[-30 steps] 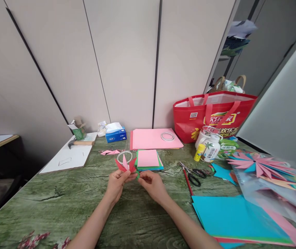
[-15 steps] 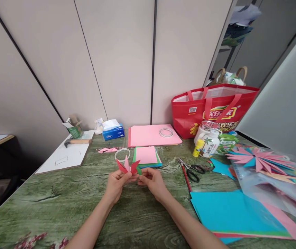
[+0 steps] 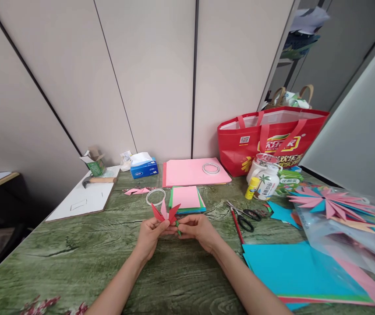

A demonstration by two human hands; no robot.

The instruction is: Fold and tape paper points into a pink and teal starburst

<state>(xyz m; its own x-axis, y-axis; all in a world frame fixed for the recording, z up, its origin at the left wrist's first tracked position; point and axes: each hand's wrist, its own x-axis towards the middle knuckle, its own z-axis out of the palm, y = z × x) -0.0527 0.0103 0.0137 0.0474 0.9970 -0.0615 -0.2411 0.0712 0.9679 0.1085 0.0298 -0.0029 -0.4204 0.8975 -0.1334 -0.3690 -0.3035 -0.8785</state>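
Note:
A folded paper flower (image 3: 164,213) with red and pink pointed petals stands up between my hands, above the middle of the table. My left hand (image 3: 152,232) pinches its base from the left, thumb in front. From the right, my right hand (image 3: 198,229) grips a small green paper piece (image 3: 178,228) between thumb and fingers, close against the flower's base. Whether the green piece is joined to the flower I cannot tell. Just behind the hands are a roll of tape (image 3: 155,197) and a stack of small square papers (image 3: 185,197), pink on top.
Scissors (image 3: 245,218) and a red pencil (image 3: 236,224) lie right of my hands, near blue paper sheets (image 3: 299,267). Behind stand a glue stick (image 3: 252,188), white jars (image 3: 267,183) and a red bag (image 3: 240,151). A hammer (image 3: 98,180) rests on a white board (image 3: 85,201) at left.
The green piece has turned from pointing up beside the flower to pointing downward in my right hand. The flower and both hands sit slightly lower and further right in view.

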